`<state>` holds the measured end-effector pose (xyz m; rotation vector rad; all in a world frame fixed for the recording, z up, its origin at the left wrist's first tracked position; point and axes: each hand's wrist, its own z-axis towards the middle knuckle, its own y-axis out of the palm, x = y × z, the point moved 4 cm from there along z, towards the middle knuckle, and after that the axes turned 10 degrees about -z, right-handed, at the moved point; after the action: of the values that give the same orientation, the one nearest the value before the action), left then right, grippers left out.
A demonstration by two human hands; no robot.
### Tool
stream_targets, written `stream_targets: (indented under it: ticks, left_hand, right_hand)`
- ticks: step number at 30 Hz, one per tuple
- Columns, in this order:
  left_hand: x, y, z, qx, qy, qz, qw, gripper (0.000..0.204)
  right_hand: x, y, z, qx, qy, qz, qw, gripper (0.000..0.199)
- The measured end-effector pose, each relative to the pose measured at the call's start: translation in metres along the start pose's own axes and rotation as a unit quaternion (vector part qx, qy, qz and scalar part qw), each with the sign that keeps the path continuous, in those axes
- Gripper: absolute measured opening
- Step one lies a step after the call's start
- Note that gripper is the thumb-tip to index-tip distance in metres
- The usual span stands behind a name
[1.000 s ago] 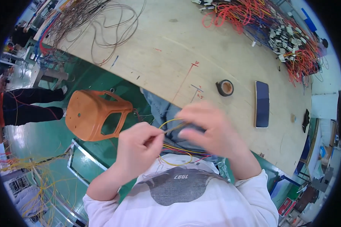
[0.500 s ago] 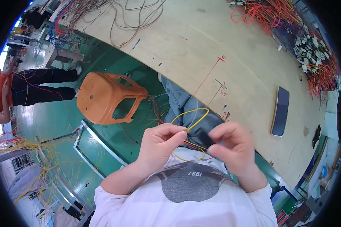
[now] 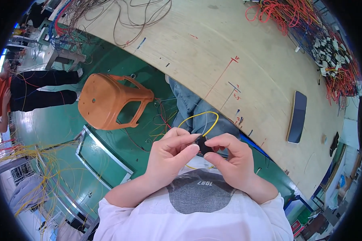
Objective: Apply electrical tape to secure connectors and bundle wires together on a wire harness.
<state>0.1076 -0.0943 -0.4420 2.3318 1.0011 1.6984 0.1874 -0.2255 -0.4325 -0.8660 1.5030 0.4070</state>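
Note:
In front of my chest, my right hand (image 3: 234,158) pinches a small black block-shaped connector (image 3: 204,148) between thumb and fingers. My left hand (image 3: 169,156) is closed at the connector's left side, its thumb and index finger on the end of a yellow wire (image 3: 215,119). The wire rises from between the hands and loops over my lap to the left. Fingertips hide the spot where wire and connector meet, so I cannot tell whether the wire is inside it.
A wooden table (image 3: 189,52) bears drawn marks, a phone (image 3: 297,117) and bundled wires (image 3: 330,60) at the right. To my left stand an orange stool (image 3: 104,100) and a metal frame (image 3: 104,154). Yellow wires (image 3: 48,168) hang nearby. A person in orange (image 3: 2,100) stands far left.
My right hand has moved left with the black connector, bringing it against my left fingers at the yellow wire's end. The view has shifted slightly.

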Motion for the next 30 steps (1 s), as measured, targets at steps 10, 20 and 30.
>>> stream_targets:
  ticks: [10, 20, 30]
  left_hand:
    - [0.015, -0.006, -0.002, 0.012, 0.119, 0.173, 0.978, 0.001]
    - [0.034, -0.002, -0.019, -0.042, 0.318, 0.400, 0.859, 0.013]
    - [0.037, -0.007, -0.010, -0.074, 0.358, 0.461, 0.809, 0.014]
  right_hand:
    - [-0.042, 0.000, 0.011, 0.113, -0.248, -0.281, 0.920, 0.027]
    - [-0.039, 0.011, 0.028, -0.101, -0.270, -0.284, 0.915, 0.009]
    - [-0.024, 0.020, 0.053, -0.178, 0.049, -0.022, 0.983, 0.032]
